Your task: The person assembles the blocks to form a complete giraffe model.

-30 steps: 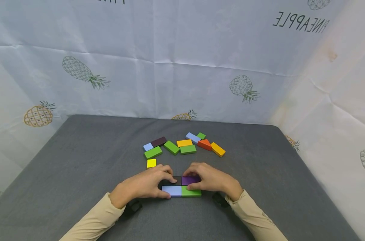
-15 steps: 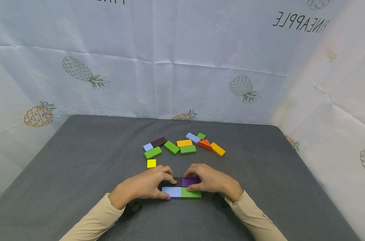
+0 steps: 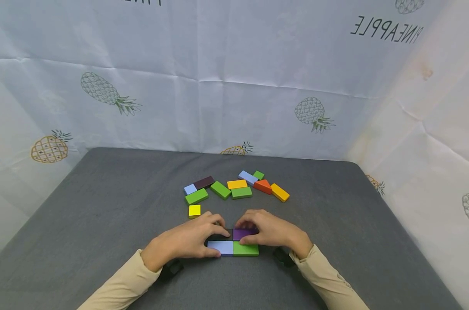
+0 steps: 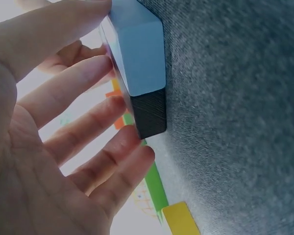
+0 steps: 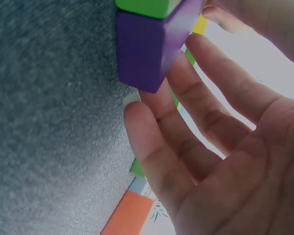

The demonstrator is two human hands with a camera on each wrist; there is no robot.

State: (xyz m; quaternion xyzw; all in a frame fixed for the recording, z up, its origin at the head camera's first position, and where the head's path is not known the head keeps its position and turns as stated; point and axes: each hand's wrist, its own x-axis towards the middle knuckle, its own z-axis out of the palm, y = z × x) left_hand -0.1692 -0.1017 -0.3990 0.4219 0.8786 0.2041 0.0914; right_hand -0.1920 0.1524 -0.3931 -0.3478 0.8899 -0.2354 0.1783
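Four-sided and flat, a two-by-two group of blocks lies at the table's front middle: light blue (image 3: 220,246) front left, green (image 3: 248,249) front right, black (image 3: 223,236) behind the blue, purple (image 3: 242,234) behind the green. My left hand (image 3: 189,237) spans the left pair, thumb at the blue block's near edge and fingers at the black block (image 4: 149,112). Across the right pair, my right hand (image 3: 271,230) has its thumb on the green block and its fingers curled behind the purple block (image 5: 139,49). Both hands partly cover the back blocks.
Beyond the hands lie several loose blocks, among them a yellow block (image 3: 194,210), a green one (image 3: 197,196), a dark one (image 3: 204,182), a red-orange triangle (image 3: 263,186) and an orange block (image 3: 280,192). A pineapple-print curtain (image 3: 219,107) stands behind the grey table (image 3: 114,206).
The left hand's thumb and index fingertip have slid slightly right along the blocks. The two-by-two group sits a touch nearer in the picture. The right hand keeps nearly the same pose.
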